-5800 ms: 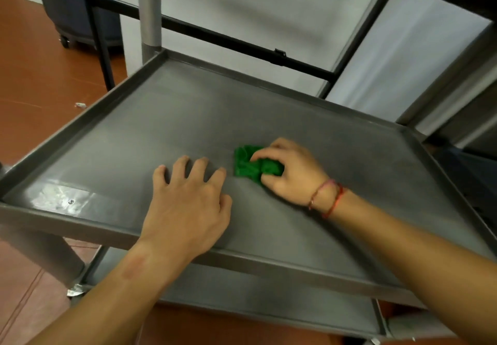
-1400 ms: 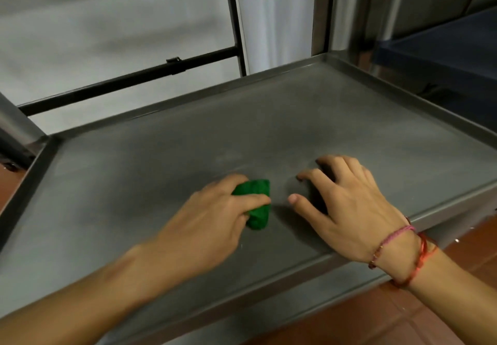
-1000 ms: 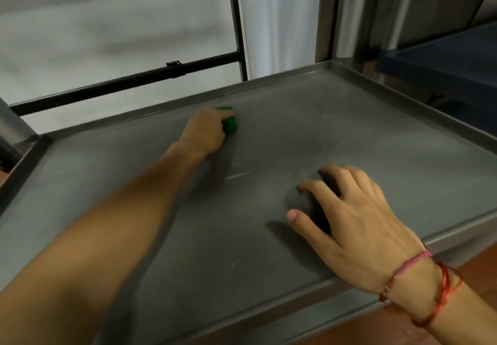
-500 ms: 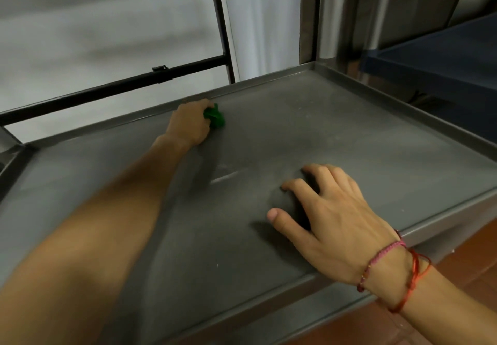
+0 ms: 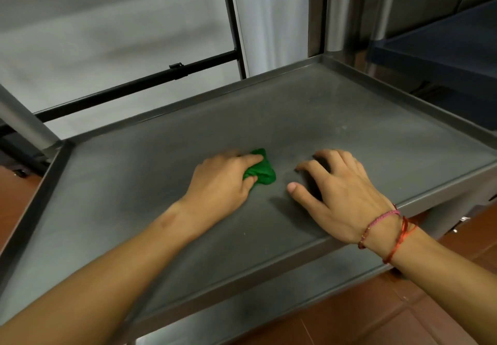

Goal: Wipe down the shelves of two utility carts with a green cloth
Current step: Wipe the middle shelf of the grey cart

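A grey steel cart shelf [image 5: 349, 119] with a raised rim fills the middle of the head view. A small bunched green cloth [image 5: 262, 168] lies on it near the centre. My left hand [image 5: 220, 183] grips the cloth between thumb and fingers and presses it to the shelf. My right hand [image 5: 336, 194] rests on the shelf just right of the cloth, fingers spread and arched, holding nothing. Two thread bracelets circle its wrist.
A lower shelf [image 5: 269, 307] of the same cart shows below the front rim. A steel post [image 5: 24, 124] rises at the far left corner and a black bar [image 5: 139, 86] runs behind. A dark blue shelf [image 5: 443, 49] stands at the right. Red floor tiles lie below.
My left hand has pulled the cloth back from the shelf's far rim to its centre, beside my right hand. Seconds earlier my right hand held the cloth.
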`<state>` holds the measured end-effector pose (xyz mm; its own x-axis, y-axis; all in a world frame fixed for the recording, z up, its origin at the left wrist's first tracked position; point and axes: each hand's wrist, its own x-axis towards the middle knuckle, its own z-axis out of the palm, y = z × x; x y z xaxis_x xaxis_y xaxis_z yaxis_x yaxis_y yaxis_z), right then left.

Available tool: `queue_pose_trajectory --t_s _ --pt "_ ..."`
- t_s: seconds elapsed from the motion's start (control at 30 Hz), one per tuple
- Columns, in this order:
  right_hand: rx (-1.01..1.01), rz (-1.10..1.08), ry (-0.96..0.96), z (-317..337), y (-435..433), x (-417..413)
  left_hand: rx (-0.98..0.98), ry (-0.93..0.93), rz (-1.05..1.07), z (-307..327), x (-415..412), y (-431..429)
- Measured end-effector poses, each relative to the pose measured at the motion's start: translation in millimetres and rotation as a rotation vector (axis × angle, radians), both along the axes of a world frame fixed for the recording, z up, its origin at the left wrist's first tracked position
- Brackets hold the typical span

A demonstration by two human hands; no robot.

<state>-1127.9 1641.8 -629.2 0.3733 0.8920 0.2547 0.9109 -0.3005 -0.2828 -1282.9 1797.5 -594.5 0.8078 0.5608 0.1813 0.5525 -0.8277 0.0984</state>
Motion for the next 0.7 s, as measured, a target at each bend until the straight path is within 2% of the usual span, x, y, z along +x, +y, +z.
queue_pose_trajectory --t_s 0.33,0.57,0.7 --pt "0.117 0.033 -0.001 -5 -3 4 -0.16 -0.052 0.15 3 16 64" --pt "0.174 0.024 -0.013 -6 -2 5 -0.043 -0.011 0.041 6 -12 -7" --pt "0.236 0.017 -0.015 -8 -2 6 -0.056 -0.029 -0.07 9 -32 -57"
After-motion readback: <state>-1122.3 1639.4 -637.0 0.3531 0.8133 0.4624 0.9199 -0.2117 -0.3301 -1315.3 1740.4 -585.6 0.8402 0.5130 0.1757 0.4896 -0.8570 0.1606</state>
